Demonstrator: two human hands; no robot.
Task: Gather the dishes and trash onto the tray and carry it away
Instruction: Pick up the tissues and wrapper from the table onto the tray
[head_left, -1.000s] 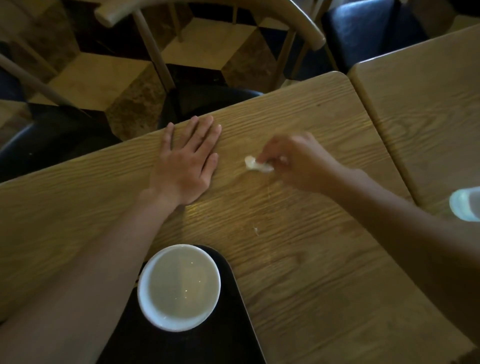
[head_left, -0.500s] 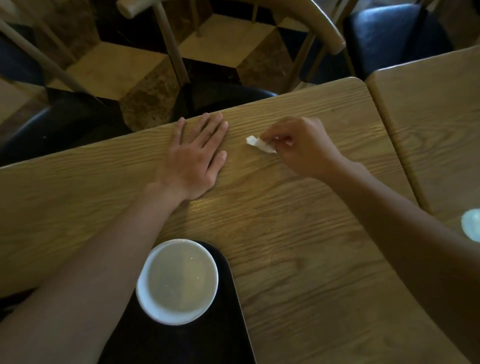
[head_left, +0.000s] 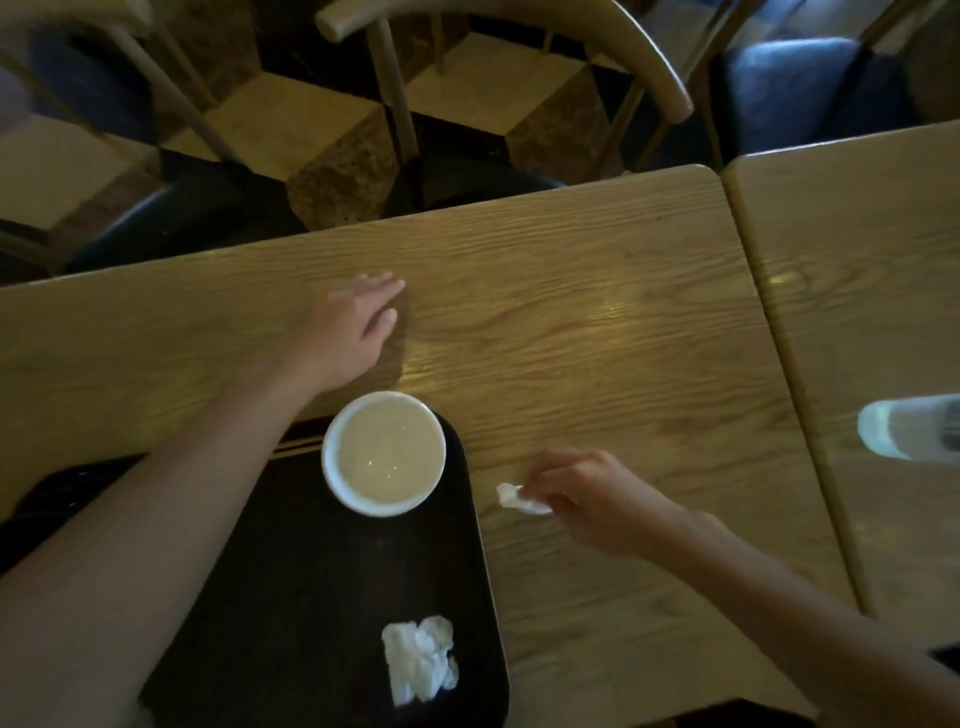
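A black tray (head_left: 291, 597) lies at the near left of the wooden table (head_left: 597, 322). A white bowl (head_left: 384, 453) with pale liquid stands at the tray's far right corner, and a crumpled white napkin (head_left: 420, 659) lies near its front edge. My right hand (head_left: 597, 493) pinches a small white scrap of tissue (head_left: 517, 499) just above the table, right of the tray's edge. My left hand (head_left: 348, 332) hovers palm down, low over the table beyond the bowl, holding nothing. Chopsticks (head_left: 296, 446) peek out beside my left forearm.
A second wooden table (head_left: 857, 270) abuts on the right, with a clear plastic bottle (head_left: 909, 426) lying at its right edge. Chairs with wooden backs (head_left: 519, 31) and dark seats stand beyond the table's far edge, over a checkered floor.
My right hand has carried the tissue scrap from the middle of the table back toward the tray's right edge. My left hand has lifted slightly off the table. The view tilted down, revealing more tray.
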